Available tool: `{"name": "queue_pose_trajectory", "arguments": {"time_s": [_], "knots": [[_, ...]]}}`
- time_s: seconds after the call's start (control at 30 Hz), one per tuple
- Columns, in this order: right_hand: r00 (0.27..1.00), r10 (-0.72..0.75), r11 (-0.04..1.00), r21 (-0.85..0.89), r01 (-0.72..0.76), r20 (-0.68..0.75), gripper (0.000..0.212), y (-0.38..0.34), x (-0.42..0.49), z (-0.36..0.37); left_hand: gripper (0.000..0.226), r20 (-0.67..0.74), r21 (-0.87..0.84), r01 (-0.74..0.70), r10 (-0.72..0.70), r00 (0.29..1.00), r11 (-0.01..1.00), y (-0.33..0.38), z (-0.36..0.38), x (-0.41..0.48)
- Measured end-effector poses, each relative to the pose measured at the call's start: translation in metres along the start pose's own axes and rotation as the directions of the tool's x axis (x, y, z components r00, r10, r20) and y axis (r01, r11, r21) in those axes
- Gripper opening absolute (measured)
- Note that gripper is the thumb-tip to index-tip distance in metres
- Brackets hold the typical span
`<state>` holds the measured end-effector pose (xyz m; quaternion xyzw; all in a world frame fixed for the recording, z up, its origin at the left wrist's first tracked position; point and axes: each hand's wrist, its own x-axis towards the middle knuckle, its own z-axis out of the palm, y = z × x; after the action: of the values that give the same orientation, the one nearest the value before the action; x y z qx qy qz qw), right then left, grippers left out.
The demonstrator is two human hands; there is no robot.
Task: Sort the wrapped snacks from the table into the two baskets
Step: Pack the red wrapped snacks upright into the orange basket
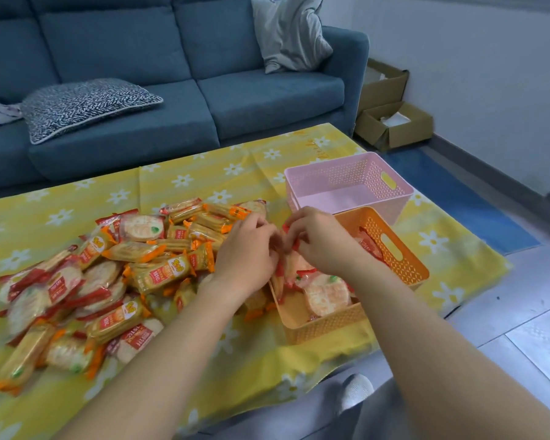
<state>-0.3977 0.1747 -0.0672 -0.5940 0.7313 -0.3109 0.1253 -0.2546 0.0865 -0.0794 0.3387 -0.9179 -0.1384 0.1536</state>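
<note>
Orange plastic up front: the orange basket point(407, 265) sits at the near right of the table, and both hands meet just over its left rim. The left hand point(245, 249) and the right hand point(321, 239) have their fingers curled in tight, pinching a red-wrapped pack point(294, 265) between them. It hangs right above the basket's inside, though motion blur makes it hard to say whether that is one pack or two pressed together. Down in the basket there are already a few red-wrapped round crackers point(326, 295), so that sort has begun. Behind it, the pink basket point(362, 179) shows a bare floor, with nothing in it. And look left: the pile of snacks point(108, 281) sprawls across the yellow flowered tablecloth point(204, 173), red-wrapped rounds mixed in with long orange-wrapped packs point(162, 274), dozens by the look of it. My read is that this is early going. A handful has been sorted and the great bulk is left, and not one orange-wrapped pack has gone into a basket yet. The pink one is presumably waiting for those.
</note>
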Motion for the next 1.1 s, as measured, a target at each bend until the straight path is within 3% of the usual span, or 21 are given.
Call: {"name": "queue_pose_trajectory", "arguments": {"time_s": [0.07, 0.13, 0.2, 0.27, 0.37, 0.43, 0.53, 0.6, 0.67, 0.73, 0.87, 0.97, 1.03, 1.1], "knots": [[1.000, -0.012, 1.000, 0.010, 0.012, 0.003, 0.033, -0.001, 0.001, 0.010, 0.026, -0.011, -0.213, 0.035, -0.038, 0.999, 0.976, -0.002, 0.000, -0.001], [0.999, 0.031, 0.999, 0.043, -0.032, 0.018, 0.031, -0.002, 0.001, 0.012, 0.041, 0.078, -0.280, 0.019, 0.003, 0.997, 0.960, -0.001, 0.000, -0.003], [0.990, 0.108, 0.991, 0.072, -0.115, 0.087, 0.032, -0.002, 0.000, 0.009, 0.049, 0.164, -0.203, -0.011, 0.045, 0.985, 0.979, -0.002, 0.001, -0.006], [0.971, 0.179, 0.975, 0.104, -0.197, 0.157, 0.033, 0.000, -0.002, 0.005, 0.051, 0.154, -0.128, -0.033, 0.053, 0.987, 0.991, -0.004, 0.004, -0.009], [0.955, 0.292, 0.939, 0.173, -0.296, 0.050, 0.029, 0.012, -0.003, -0.002, 0.037, 0.133, -0.005, -0.071, 0.071, 0.989, 0.997, -0.003, 0.005, -0.011], [0.937, 0.346, 0.938, 0.051, -0.344, -0.055, 0.020, 0.023, -0.004, -0.005, 0.026, 0.124, 0.037, -0.078, 0.073, 0.990, 0.996, 0.001, 0.005, -0.013], [0.912, 0.393, 0.900, -0.252, -0.356, 0.115, 0.020, 0.034, -0.008, 0.006, 0.019, 0.061, 0.087, -0.056, 0.051, 0.997, 0.995, 0.006, 0.002, -0.015], [0.878, 0.426, 0.867, -0.375, -0.327, 0.220, 0.030, 0.032, -0.011, 0.019, 0.028, 0.035, 0.107, -0.020, 0.016, 0.999, 0.994, 0.011, 0.000, -0.014], [0.877, 0.438, 0.842, -0.432, -0.322, 0.199, 0.043, 0.031, -0.011, 0.025, 0.042, 0.043, 0.155, 0.009, -0.016, 0.999, 0.988, 0.016, -0.001, -0.013], [0.881, 0.443, 0.812, -0.490, -0.317, 0.165, 0.042, 0.030, -0.009, 0.022, 0.044, 0.043, 0.218, 0.019, -0.029, 0.999, 0.976, 0.019, -0.001, -0.012], [0.864, 0.459, 0.861, -0.342, -0.376, 0.206, 0.016, 0.030, -0.007, 0.002, 0.024, 0.021, 0.171, 0.091, -0.096, 0.995, 0.981, 0.017, 0.000, -0.011], [0.879, 0.409, 0.907, -0.213, -0.363, 0.245, 0.009, 0.031, -0.009, -0.010, 0.018, -0.001, 0.118, 0.135, -0.136, 0.991, 0.984, 0.012, 0.002, -0.010], [0.895, 0.410, 0.911, -0.120, -0.394, 0.177, 0.011, 0.030, -0.012, -0.018, 0.019, -0.004, 0.083, 0.158, -0.158, 0.987, 0.984, 0.010, 0.002, -0.011], [0.900, 0.436, 0.900, 0.003, -0.436, 0.008, 0.010, 0.029, -0.013, -0.028, 0.020, -0.006, 0.059, 0.175, -0.175, 0.985, 0.983, 0.006, 0.004, -0.012]]}}
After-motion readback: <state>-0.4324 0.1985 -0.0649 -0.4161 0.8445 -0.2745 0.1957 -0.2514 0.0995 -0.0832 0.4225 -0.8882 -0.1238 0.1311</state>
